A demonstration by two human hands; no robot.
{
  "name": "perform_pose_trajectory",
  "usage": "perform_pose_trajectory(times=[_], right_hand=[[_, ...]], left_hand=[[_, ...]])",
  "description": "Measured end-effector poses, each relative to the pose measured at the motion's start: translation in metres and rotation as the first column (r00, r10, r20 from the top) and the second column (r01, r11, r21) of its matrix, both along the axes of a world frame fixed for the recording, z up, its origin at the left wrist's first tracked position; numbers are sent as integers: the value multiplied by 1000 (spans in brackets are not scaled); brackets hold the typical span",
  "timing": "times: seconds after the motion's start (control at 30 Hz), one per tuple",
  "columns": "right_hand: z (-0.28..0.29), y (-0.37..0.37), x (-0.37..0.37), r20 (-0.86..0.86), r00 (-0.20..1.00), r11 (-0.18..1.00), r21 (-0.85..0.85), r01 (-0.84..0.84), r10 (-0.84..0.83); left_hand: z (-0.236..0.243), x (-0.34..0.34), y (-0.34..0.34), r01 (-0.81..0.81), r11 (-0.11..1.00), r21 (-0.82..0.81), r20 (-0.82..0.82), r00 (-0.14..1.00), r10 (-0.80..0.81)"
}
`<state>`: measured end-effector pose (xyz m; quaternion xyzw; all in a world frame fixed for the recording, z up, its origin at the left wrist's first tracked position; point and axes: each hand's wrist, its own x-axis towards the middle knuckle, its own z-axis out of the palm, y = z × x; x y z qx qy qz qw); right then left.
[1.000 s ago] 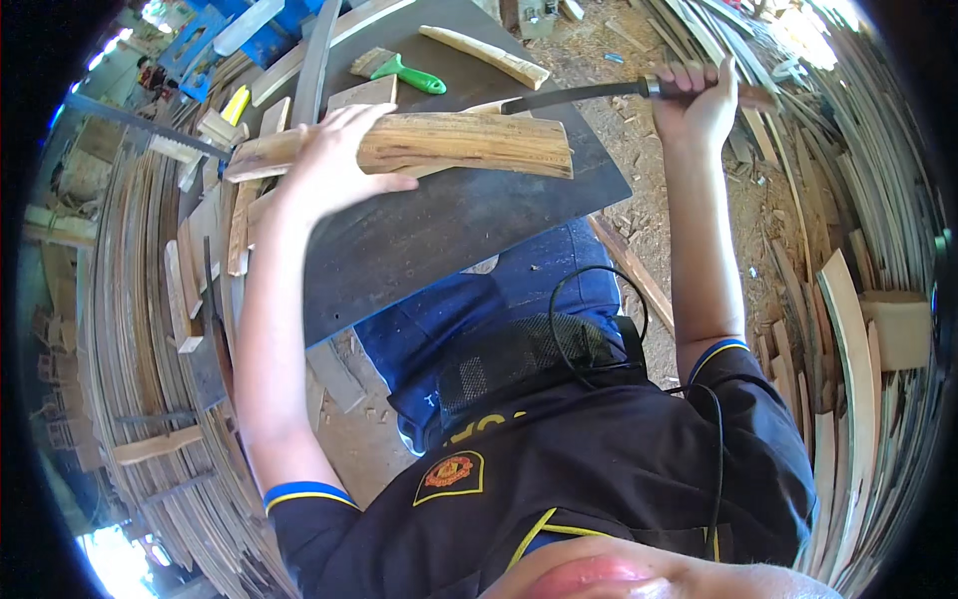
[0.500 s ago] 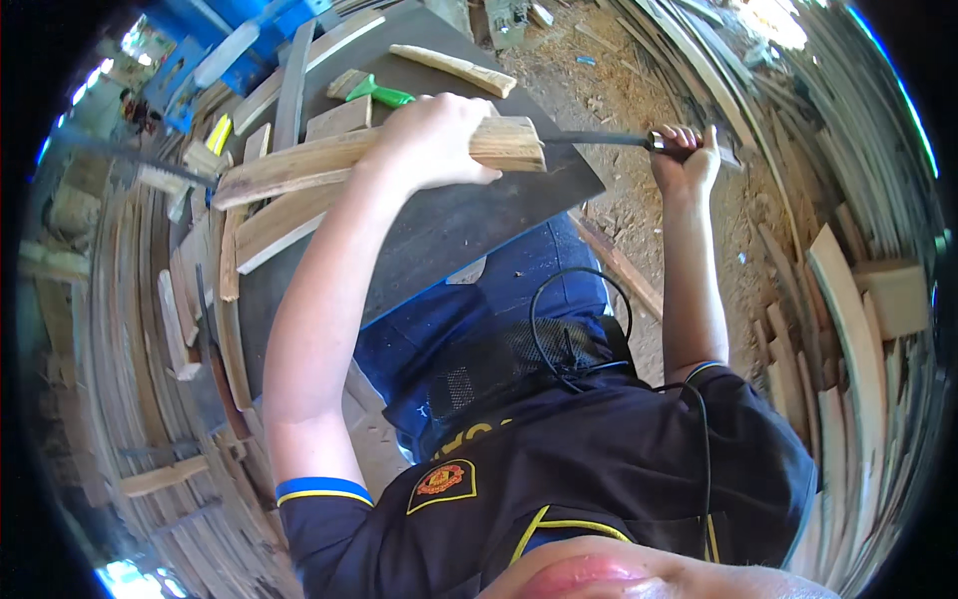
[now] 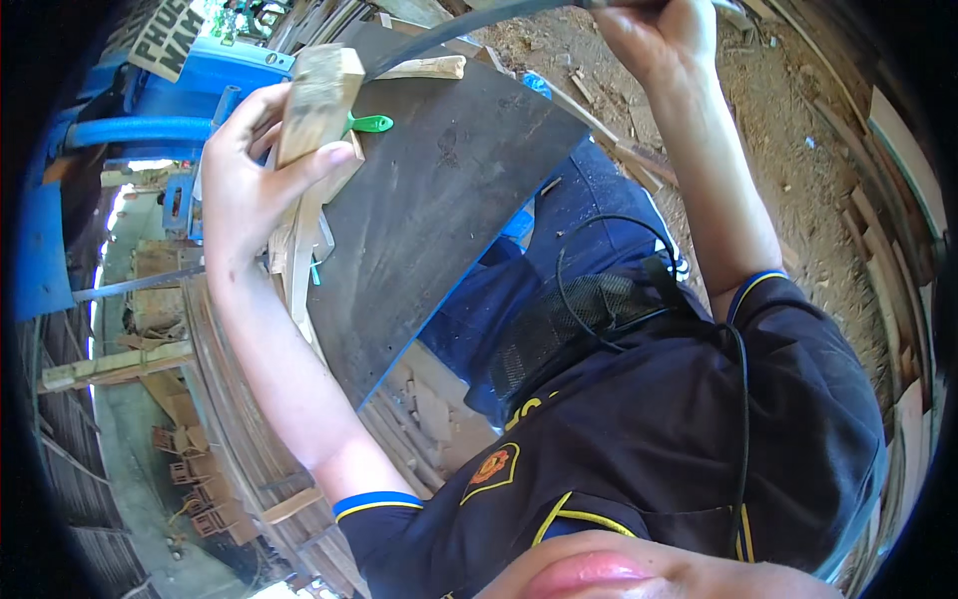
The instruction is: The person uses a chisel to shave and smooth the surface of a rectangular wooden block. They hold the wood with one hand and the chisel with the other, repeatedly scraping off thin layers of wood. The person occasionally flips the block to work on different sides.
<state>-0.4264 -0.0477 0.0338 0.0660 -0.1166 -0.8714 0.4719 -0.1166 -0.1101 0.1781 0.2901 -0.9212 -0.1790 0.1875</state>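
My left hand (image 3: 239, 165) grips a wooden piece (image 3: 317, 105), its thumb on the near side and its fingers curled around the far side. The wood's end is tilted up above the table's left part. At the upper edge, my right hand (image 3: 664, 40) is closed on a long dark blade-like tool (image 3: 454, 30), whose handle is mostly cut off by the frame. The blade runs left and down to the wood and passes out of sight behind it. Beside the wood, a green-handled tool (image 3: 372, 124) lies on the dark tabletop (image 3: 449, 190).
Another wooden strip (image 3: 429, 67) lies on the table's far part. Blue machinery (image 3: 140, 130) stands at the left. Planks (image 3: 883, 285) line the right side, and sawdust and scraps cover the ground (image 3: 758, 130). A black cable (image 3: 743, 429) hangs across my shirt.
The wooden piece has swung from lying crosswise to end-up, with my left hand further left. My right hand has moved up to the frame's top with the blade. The view has shifted too.
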Motion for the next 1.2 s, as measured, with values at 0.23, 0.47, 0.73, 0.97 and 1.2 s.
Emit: perform_pose_trajectory(times=[0.23,0.47,0.73,0.97,1.2], right_hand=[[22,13,16,-77,995,997,-55,62,-66],[22,13,3,-199,973,982,-172,80,-115],[29,5,23,-200,978,987,-159,30,-61],[1,-7,44,-260,965,993,-106,-60,30],[21,25,10,-397,877,961,-57,270,-270]], left_hand=[[13,23,7,-17,994,104,-117,993,29],[14,23,8,11,996,88,-113,994,-1],[-1,18,2,18,997,78,-63,998,-13],[-29,-7,9,14,999,35,159,987,-20],[-34,-13,7,-1,989,-145,164,986,25]])
